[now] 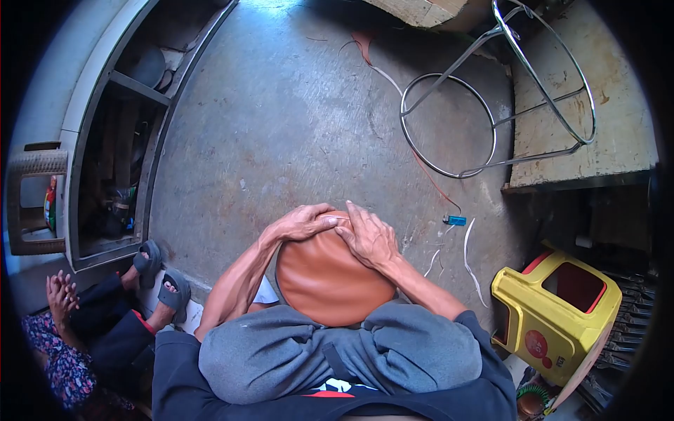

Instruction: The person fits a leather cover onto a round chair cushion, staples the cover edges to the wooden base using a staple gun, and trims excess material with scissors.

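A round cushion covered in brown leather-like material rests against my knees, with a few creases across its face. At its far edge, my left hand grips the rim from the left side, thumb over the edge. My right hand lies over the upper right of the rim, fingers pointing up and thumb close to the left one. The two hands nearly touch. What lies under the cushion is hidden.
A chrome stool frame lies on the concrete floor at upper right. Nearer are a blue lighter, white strips and a yellow plastic stool. Another person's clasped hands and sandalled feet show at lower left, beside a cabinet.
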`<state>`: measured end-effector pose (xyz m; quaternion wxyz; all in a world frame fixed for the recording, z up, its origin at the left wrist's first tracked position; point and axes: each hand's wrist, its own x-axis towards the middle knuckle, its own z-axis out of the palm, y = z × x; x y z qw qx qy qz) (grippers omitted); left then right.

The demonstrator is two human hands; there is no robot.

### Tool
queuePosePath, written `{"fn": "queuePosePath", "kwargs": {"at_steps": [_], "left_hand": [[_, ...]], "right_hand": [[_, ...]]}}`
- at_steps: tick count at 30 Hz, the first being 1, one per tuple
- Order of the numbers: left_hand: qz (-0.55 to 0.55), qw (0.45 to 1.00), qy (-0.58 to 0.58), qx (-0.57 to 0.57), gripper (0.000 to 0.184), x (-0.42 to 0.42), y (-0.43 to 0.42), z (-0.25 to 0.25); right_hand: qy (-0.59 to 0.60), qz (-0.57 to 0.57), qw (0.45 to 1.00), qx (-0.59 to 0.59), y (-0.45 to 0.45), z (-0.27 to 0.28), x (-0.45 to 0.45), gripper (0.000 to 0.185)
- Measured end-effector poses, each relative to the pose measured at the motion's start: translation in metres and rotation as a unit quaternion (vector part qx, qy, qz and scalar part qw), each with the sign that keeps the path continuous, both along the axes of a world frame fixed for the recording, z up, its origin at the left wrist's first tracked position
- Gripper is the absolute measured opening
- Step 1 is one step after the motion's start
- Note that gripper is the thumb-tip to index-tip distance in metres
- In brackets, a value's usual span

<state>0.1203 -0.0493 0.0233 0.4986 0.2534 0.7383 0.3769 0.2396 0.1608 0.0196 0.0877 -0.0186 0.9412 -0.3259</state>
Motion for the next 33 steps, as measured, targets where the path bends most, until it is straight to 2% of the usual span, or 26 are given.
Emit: {"fn": "queuePosePath", "kwargs": {"at_steps": [5, 7, 8, 11, 13, 15, 16, 17, 18, 20, 21, 22, 23, 24, 26, 27, 28, 30, 31, 33], "left_hand": [[0.022, 1.000, 0.000, -0.007, 0.059, -0.007, -0.006, -0.002], [0.036, 0.999, -0.019, -0.005, 0.060, -0.006, -0.004, 0.002], [0.036, 0.999, -0.011, -0.009, 0.061, -0.005, -0.004, 0.003], [0.037, 0.999, -0.012, -0.010, 0.065, -0.002, 0.003, 0.014], [-0.013, 0.999, 0.022, -0.032, 0.066, -0.006, 0.006, 0.020], [0.010, 1.000, 0.018, -0.002, 0.066, 0.000, -0.004, 0.006], [0.025, 1.000, 0.015, 0.005, 0.066, 0.001, -0.008, 0.004], [0.043, 0.999, 0.019, 0.015, 0.066, -0.004, -0.010, 0.003], [0.041, 0.999, -0.002, -0.013, 0.067, -0.006, -0.010, 0.012], [0.056, 0.998, -0.016, -0.001, 0.067, -0.005, -0.019, -0.001], [0.074, 0.997, -0.026, 0.014, 0.067, -0.009, -0.022, -0.008], [0.105, 0.992, -0.076, 0.010, 0.063, -0.010, -0.023, -0.010], [0.102, 0.992, -0.071, 0.014, 0.063, -0.014, -0.025, -0.013], [0.148, 0.985, -0.090, 0.022, 0.062, -0.015, -0.030, -0.019], [0.251, 0.955, -0.148, 0.060, 0.058, -0.007, -0.037, -0.026], [0.252, 0.955, -0.149, 0.055, 0.058, -0.002, -0.038, -0.031], [0.325, 0.932, -0.148, 0.062, 0.058, 0.008, -0.038, -0.036], [0.427, 0.891, -0.135, 0.081, 0.056, 0.026, -0.024, -0.033], [0.422, 0.902, -0.050, 0.077, 0.057, 0.040, -0.031, -0.078], [0.430, 0.886, 0.067, 0.158, 0.059, 0.075, -0.017, -0.076]], "right_hand": [[-0.026, -0.040, 0.999, 0.002, 0.023, 0.011, 0.030, 0.090], [-0.091, -0.073, 0.988, -0.105, 0.036, 0.009, 0.041, 0.084], [-0.009, -0.057, 0.993, -0.103, 0.041, 0.000, 0.042, 0.074], [-0.031, -0.060, 0.984, -0.165, 0.042, 0.028, 0.019, 0.066], [-0.024, -0.041, 0.988, -0.147, 0.036, 0.019, 0.014, 0.065], [0.080, 0.006, 0.995, -0.051, 0.020, 0.016, 0.025, 0.065], [0.051, -0.002, 0.997, -0.053, 0.024, 0.010, 0.035, 0.073], [0.059, 0.000, 0.997, -0.052, 0.027, 0.007, 0.045, 0.073], [-0.025, -0.073, 0.992, -0.096, 0.029, 0.005, 0.058, 0.079], [-0.198, -0.180, 0.941, -0.207, 0.035, -0.001, 0.090, 0.099], [-0.192, -0.182, 0.942, -0.205, 0.036, -0.006, 0.096, 0.099], [-0.212, -0.186, 0.928, -0.245, 0.038, -0.009, 0.097, 0.100], [-0.232, -0.190, 0.910, -0.285, 0.042, -0.014, 0.097, 0.101], [-0.262, -0.216, 0.903, -0.263, 0.041, 0.013, 0.072, 0.091], [-0.100, -0.190, 0.964, -0.158, 0.036, 0.000, 0.036, 0.084], [0.008, -0.152, 0.986, -0.067, 0.030, 0.001, 0.007, 0.081], [0.113, -0.111, 0.987, 0.025, 0.018, 0.006, -0.014, 0.078], [0.165, -0.022, 0.986, 0.003, -0.021, 0.012, -0.050, 0.075], [0.179, 0.033, 0.983, -0.031, -0.044, 0.014, -0.057, 0.074], [0.051, 0.058, 0.992, -0.098, -0.090, 0.005, -0.065, 0.077]]}}
